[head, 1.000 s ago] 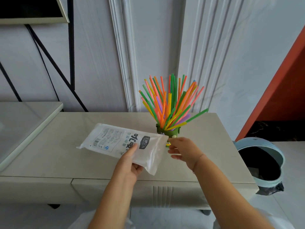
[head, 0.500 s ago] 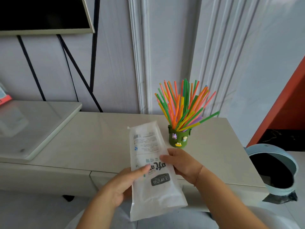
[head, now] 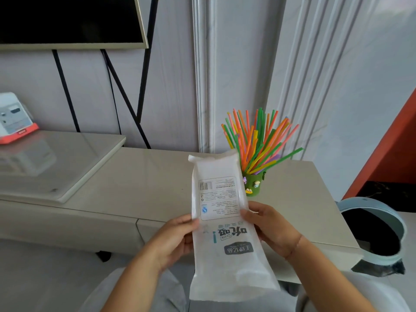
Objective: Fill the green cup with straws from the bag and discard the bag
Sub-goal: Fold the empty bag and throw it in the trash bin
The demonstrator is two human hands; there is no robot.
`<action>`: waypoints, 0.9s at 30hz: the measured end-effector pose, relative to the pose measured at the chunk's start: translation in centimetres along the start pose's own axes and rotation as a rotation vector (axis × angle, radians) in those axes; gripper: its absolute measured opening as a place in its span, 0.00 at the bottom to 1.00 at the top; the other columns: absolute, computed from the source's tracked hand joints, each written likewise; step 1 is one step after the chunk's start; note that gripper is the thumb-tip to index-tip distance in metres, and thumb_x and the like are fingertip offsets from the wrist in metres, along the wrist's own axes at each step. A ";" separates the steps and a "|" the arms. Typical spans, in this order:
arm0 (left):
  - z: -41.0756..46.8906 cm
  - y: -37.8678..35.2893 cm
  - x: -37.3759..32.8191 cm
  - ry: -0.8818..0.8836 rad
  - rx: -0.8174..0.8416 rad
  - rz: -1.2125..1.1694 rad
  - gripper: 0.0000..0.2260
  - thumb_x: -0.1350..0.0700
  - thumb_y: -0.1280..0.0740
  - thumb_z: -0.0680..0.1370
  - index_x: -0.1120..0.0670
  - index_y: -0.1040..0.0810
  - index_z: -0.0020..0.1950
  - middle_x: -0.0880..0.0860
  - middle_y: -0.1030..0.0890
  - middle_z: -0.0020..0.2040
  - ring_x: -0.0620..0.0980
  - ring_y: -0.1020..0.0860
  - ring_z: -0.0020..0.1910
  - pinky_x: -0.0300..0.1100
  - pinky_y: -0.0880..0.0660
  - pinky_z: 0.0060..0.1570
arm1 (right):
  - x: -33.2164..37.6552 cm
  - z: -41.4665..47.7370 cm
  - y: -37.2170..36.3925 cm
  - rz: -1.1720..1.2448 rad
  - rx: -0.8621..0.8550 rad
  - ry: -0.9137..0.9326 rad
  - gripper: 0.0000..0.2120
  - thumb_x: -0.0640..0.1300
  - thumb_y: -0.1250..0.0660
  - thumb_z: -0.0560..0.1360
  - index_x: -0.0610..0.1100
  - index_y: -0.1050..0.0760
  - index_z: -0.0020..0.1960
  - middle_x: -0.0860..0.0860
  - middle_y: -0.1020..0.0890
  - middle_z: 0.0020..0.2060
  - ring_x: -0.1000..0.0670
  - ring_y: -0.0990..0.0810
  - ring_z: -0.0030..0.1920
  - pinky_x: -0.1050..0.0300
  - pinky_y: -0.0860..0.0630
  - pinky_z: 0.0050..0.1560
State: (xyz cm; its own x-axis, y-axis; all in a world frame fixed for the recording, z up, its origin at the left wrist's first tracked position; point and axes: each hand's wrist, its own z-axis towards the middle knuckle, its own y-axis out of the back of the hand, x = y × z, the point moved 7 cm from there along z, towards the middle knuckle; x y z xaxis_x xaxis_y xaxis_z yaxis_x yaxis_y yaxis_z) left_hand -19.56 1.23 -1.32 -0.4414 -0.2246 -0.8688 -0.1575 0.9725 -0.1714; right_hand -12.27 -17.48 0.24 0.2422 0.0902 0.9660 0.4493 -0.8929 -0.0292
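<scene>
A flat white plastic bag [head: 221, 221] with printed labels stands lengthwise in front of me, above the cabinet's front edge. My left hand [head: 173, 238] grips its left edge and my right hand [head: 269, 228] grips its right edge, both near the middle. Behind the bag's top right corner, the green cup [head: 253, 184] with small stickers stands on the beige cabinet top [head: 146, 176]. It is packed with several colourful straws [head: 256, 140] fanning upward. The bag looks flat, and no straws show through it.
A round pale-blue bin [head: 369, 210] with a black liner stands open on the floor to the right of the cabinet. A raised glass-topped shelf [head: 67, 158] with a white and red device [head: 13, 118] is on the left. A dark screen [head: 67, 19] hangs above.
The bag was lifted off the cabinet top and turned from lying crosswise to lengthwise. My right hand left the cup and took the bag's right edge. The view shifted left.
</scene>
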 end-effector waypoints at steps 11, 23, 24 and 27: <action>-1.8 -2.1 0.1 0.066 0.138 -0.207 0.20 0.47 0.41 0.81 0.59 0.17 0.58 0.60 0.15 0.47 0.57 0.17 0.44 0.44 0.21 0.38 | 2.1 -2.1 1.3 0.036 -0.058 0.110 0.17 0.29 0.45 0.76 0.37 0.18 0.47 0.37 0.16 0.45 0.40 0.19 0.45 0.43 0.24 0.55; -0.2 -5.2 -0.5 -0.094 0.035 0.028 0.10 0.61 0.29 0.74 0.62 0.18 0.54 0.61 0.14 0.48 0.56 0.16 0.43 0.48 0.19 0.45 | 1.4 -4.3 2.9 0.013 0.079 0.020 0.17 0.53 0.37 0.76 0.44 0.22 0.60 0.43 0.16 0.53 0.41 0.18 0.53 0.46 0.21 0.53; -0.1 -5.8 -0.7 -0.099 0.049 0.030 0.09 0.61 0.30 0.75 0.62 0.18 0.54 0.61 0.14 0.49 0.56 0.16 0.44 0.49 0.19 0.46 | 1.2 -4.6 3.4 -0.012 0.075 0.011 0.18 0.50 0.33 0.74 0.42 0.22 0.59 0.42 0.16 0.53 0.40 0.18 0.54 0.44 0.22 0.55; 0.6 -8.7 -0.6 -0.085 0.135 0.064 0.10 0.58 0.30 0.76 0.60 0.18 0.55 0.59 0.14 0.50 0.56 0.16 0.48 0.50 0.19 0.51 | 0.5 -5.2 6.3 -0.017 -0.032 -0.015 0.17 0.44 0.30 0.71 0.38 0.21 0.57 0.40 0.16 0.52 0.38 0.18 0.53 0.41 0.23 0.57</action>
State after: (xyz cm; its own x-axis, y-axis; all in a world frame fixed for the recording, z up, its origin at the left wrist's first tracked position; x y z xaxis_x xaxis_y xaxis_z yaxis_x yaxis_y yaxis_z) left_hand -17.35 -7.05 0.44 -0.3693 -0.1613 -0.9152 -0.0091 0.9854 -0.1700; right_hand -13.82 -25.36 1.83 0.2472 0.1119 0.9625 0.4263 -0.9046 -0.0043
